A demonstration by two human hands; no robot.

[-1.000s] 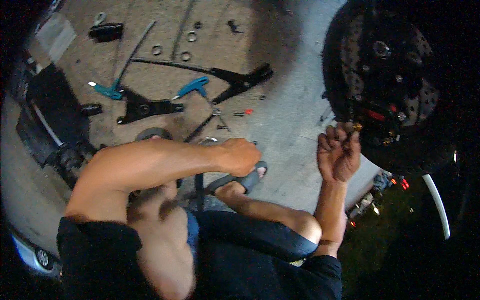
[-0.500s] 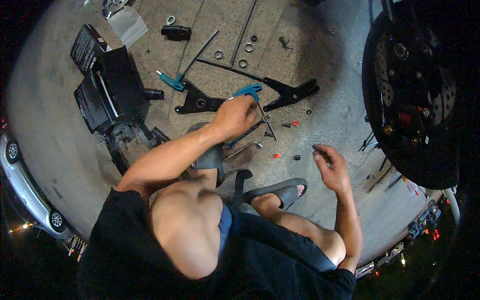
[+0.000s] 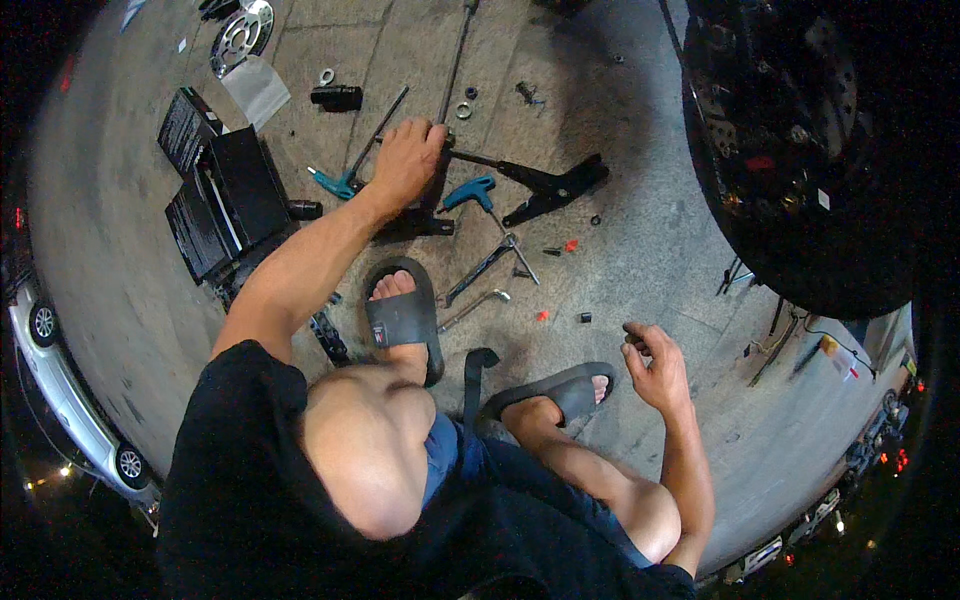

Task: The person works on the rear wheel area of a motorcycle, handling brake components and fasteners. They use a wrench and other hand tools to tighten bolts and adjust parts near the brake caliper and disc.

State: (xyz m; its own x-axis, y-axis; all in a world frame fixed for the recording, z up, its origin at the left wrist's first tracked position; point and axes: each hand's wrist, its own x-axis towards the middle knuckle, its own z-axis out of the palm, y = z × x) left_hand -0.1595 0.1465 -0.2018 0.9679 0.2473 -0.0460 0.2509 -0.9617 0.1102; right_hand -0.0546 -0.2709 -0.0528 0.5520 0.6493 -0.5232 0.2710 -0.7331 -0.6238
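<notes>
My left hand (image 3: 405, 165) reaches down over the long metal T-shaped bar (image 3: 455, 75), its fingers bent and closed. Its fingertips are hidden, and so is whatever they grip. A metal ring (image 3: 463, 110) and a small dark nut (image 3: 470, 92) lie just beyond it. To either side of the hand rest two teal-handled T-handle hex keys, one left (image 3: 335, 185) and one right (image 3: 468, 193). A black bracket (image 3: 430, 227) is partly covered by the hand. My right hand (image 3: 660, 372) hovers above the floor, fingers loosely curled and apart, with nothing visible in it.
An opened black box (image 3: 245, 185) stands at left, near a black cylinder (image 3: 336, 98) and a perforated metal disc (image 3: 243, 38). Right of centre lie a black forked bracket (image 3: 560, 190), a bent wrench (image 3: 475, 310) and red pieces (image 3: 571, 245). A large wheel (image 3: 800, 150) fills the upper right.
My left hand has moved forward and left, from over the right teal-handled hex key to the bar and rings. My right hand stays nearly in place. The view has shifted slightly.
</notes>
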